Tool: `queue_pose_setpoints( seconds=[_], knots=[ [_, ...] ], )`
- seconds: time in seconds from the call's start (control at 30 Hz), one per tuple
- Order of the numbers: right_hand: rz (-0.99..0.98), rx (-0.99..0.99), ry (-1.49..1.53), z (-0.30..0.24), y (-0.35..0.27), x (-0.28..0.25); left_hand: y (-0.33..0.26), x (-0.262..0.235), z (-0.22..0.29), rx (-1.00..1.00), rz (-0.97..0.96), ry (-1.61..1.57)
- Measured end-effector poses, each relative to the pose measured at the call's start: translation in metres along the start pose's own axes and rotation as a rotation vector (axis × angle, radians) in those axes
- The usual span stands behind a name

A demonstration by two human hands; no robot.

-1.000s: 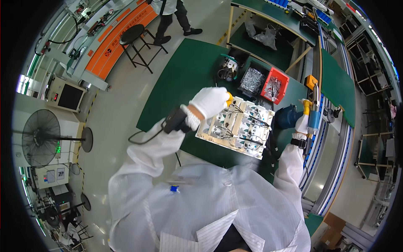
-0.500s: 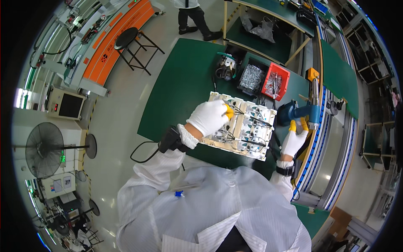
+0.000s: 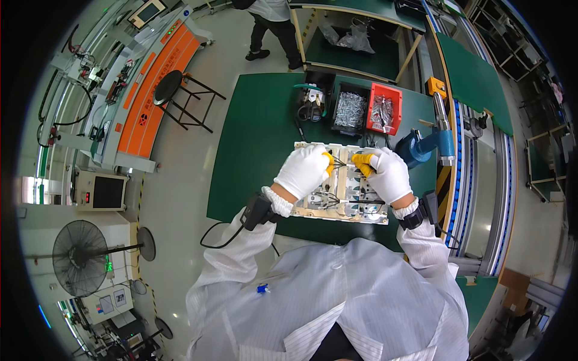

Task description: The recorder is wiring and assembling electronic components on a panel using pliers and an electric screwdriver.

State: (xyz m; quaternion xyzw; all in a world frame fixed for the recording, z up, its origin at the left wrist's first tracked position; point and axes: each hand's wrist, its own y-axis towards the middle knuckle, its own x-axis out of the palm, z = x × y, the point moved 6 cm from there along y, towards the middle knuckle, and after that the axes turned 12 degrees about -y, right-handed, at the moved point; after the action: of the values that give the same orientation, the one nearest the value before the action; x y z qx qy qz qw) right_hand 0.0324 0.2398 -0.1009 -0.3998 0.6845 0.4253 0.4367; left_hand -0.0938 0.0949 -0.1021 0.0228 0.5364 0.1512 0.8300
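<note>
A cream-white plastic frame (image 3: 307, 213) lies on the green table in front of me, fitted with several white parts and black wires (image 3: 328, 197). My left hand (image 3: 303, 170), in a white glove with yellow fingertips, bends over its upper left part, fingers closed. Thin black wires show right beside those fingertips; whatever is pinched there is hidden. Over the upper right part is my right hand (image 3: 388, 173), gloved alike, its fingers drawn together and pointing left. What they hold, if anything, cannot be seen. A blue pistol-shaped tool (image 3: 424, 144) stands to the right, apart from both hands.
Behind the frame are a black bin of metal screws (image 3: 350, 112), a red bin of small parts (image 3: 385, 108) and a holder with hand tools (image 3: 312, 102). A conveyor rail (image 3: 462, 198) runs along the right. A stool (image 3: 174, 90) and a person (image 3: 274, 27) are beyond the table.
My right hand has left the blue tool and moved left onto the frame. The left hand stays at the frame's upper left. The whole view has shifted, and the person beyond has moved.
</note>
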Motion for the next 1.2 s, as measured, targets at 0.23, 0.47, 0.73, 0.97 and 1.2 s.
queue_pose_setpoints(
  seconds=[0.23,0.47,0.73,0.97,1.2],
  knots=[
    [0.052,-0.048,0.111,0.002,-0.003,0.002,-0.003,0.003,-0.006,0.052,0.016,-0.064],
    [-0.04,0.003,0.057,-0.004,0.003,0.005,-0.001,-0.03,-0.037,-0.114,0.143,-0.109],
    [0.096,-0.05,0.158,-0.011,0.003,-0.003,-0.086,0.038,-0.143,-0.672,0.377,-0.168],
    [0.16,-0.026,0.178,-0.003,-0.006,0.0,-0.101,0.085,-0.122,-0.481,0.518,-0.096],
    [0.167,-0.023,0.229,-0.006,-0.002,0.003,-0.02,0.083,-0.188,-0.834,0.186,0.074]
  ],
)
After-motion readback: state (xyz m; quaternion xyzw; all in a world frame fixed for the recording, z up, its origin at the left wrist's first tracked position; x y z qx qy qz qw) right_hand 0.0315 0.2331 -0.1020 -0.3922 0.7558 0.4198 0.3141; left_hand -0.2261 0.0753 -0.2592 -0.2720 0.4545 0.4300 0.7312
